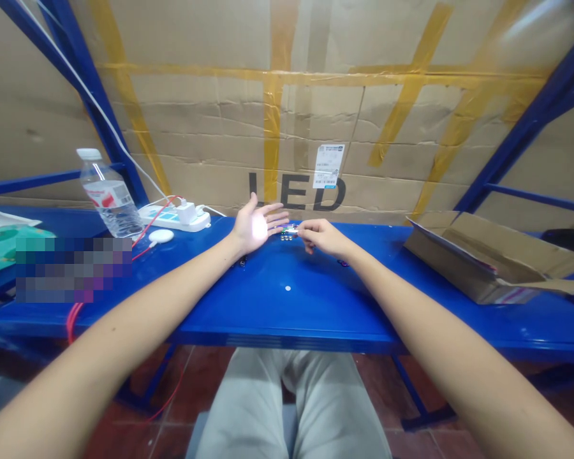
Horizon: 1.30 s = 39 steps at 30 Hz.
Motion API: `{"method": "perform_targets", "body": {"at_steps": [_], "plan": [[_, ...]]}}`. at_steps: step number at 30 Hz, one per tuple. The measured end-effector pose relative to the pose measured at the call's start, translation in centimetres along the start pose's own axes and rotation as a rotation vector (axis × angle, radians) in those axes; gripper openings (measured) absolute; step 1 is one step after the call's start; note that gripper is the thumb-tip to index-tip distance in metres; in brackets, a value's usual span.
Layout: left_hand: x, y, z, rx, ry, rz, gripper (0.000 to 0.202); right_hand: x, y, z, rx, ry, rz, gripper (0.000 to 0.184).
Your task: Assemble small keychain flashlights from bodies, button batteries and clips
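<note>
My left hand (261, 224) is held palm up above the blue table, its fingers spread toward the right. A bright white spot of light falls on its palm. Between the thumb and fingers of my right hand (319, 234), a small flashlight (294, 231) is pinched, its end toward the left palm. Its details are too small to make out. Beneath and between the hands, several small shiny items (286, 238) lie on the table. Small dark pieces (242, 261) lie below the left wrist, and others (343, 262) beneath the right wrist.
An open cardboard box (478, 274) stands at right. At left are a water bottle (110, 197), a power strip (196, 220) with a white plug, a round white disc (161, 237), a red cable (71, 319) and a green packet (9, 245). A large carton (210, 140) closes off the back.
</note>
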<state>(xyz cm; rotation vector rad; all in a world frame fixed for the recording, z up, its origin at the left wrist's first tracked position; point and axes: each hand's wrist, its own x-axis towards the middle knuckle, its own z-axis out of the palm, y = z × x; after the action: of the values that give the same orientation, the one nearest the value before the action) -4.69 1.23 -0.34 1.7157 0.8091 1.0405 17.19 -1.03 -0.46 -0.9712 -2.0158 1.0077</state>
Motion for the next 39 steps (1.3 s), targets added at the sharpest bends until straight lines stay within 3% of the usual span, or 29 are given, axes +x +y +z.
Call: {"method": "perform_targets", "body": {"at_steps": [6, 14, 18, 39], "plan": [[0.0, 0.1, 0.1, 0.085, 0.001, 0.009, 0.084, -0.1, -0.3, 0.2, -0.036, 0.004, -0.019, 0.027], [-0.1, 0.0, 0.4, -0.45, 0.048, -0.095, 0.091, -0.2, -0.5, 0.3, -0.069, 0.002, -0.034, 0.023], [-0.1, 0.0, 0.6, -0.584, 0.061, -0.127, 0.085, 0.0, -0.3, 0.3, -0.114, -0.009, -0.033, 0.021], [0.0, -0.1, 0.6, -0.616, 0.083, -0.132, 0.076, 0.6, 0.5, 0.8, -0.094, 0.012, -0.052, 0.021]]}}
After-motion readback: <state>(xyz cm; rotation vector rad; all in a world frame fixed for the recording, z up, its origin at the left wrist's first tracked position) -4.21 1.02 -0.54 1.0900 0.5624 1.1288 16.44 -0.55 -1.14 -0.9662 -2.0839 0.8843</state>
